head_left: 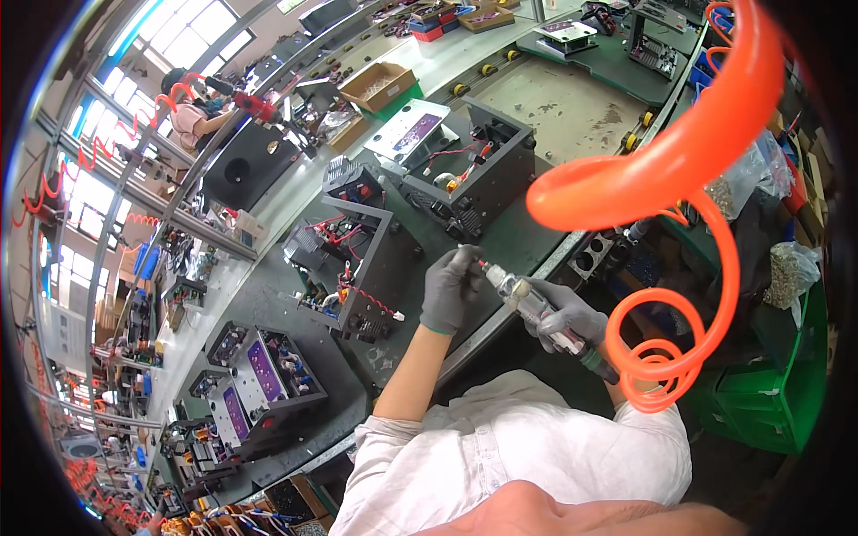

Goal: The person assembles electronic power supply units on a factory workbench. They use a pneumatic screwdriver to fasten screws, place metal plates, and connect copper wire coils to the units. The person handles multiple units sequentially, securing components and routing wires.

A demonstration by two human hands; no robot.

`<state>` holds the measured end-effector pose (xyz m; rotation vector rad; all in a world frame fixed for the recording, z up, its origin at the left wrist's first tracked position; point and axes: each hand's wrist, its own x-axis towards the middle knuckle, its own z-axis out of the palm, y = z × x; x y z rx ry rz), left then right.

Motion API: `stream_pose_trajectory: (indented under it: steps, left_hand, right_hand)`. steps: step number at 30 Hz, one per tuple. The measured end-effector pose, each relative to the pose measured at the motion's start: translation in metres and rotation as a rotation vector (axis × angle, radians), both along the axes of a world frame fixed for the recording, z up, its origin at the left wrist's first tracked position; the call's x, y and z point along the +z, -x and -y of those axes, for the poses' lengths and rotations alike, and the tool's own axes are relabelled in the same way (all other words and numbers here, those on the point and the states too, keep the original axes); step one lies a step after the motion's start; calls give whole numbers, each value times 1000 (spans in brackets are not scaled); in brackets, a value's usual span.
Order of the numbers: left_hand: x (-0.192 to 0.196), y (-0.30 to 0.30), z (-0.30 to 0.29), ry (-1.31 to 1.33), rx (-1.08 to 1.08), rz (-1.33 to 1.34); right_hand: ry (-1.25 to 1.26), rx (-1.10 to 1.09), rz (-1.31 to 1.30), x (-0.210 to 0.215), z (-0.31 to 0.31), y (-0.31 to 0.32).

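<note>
My right hand, in a grey glove, is wrapped round a pneumatic screwdriver. Its reddish tip points up and left, toward my other hand. My left hand, also gloved in grey, is closed with its fingertips pinched together just left of that tip; whatever they hold is too small to make out. Beyond the hands a dark metal housing with wires inside stands on the green work surface. To the left sits another open dark frame with red wires and a white plug hanging out.
A thick orange coiled air hose hangs close in front at the right. Finished-looking units with purple boards stand at the lower left. A cardboard box lies beyond the housings. Green bins are at my right. Another person works at the far left.
</note>
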<state>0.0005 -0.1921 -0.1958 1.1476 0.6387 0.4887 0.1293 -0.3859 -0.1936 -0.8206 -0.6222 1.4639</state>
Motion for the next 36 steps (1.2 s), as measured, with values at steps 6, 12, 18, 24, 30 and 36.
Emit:
stream_pose_trajectory:
  steps: [6,12,18,24,30,36]
  left_hand:
    - [15,-52,-44,-1430,529,-56]
    - [24,-85,-118,-1905,159,-402]
    - [18,-88,-126,-1858,-11,-536]
    - [23,-88,-121,-1922,8,-438]
    - [15,-87,-126,-2027,61,-419]
    - [27,-86,-112,-1969,57,-445]
  right_hand:
    - [349,42,-4,-48,-17,-46]
    - [54,-155,61,-35,-34,-43]
    - [23,-120,19,-31,-41,-50]
    - [45,-103,-73,-32,-38,-54]
    - [94,6,-218,-16,-47,-68]
    - [143,-46,-94,-3,-50,-69]
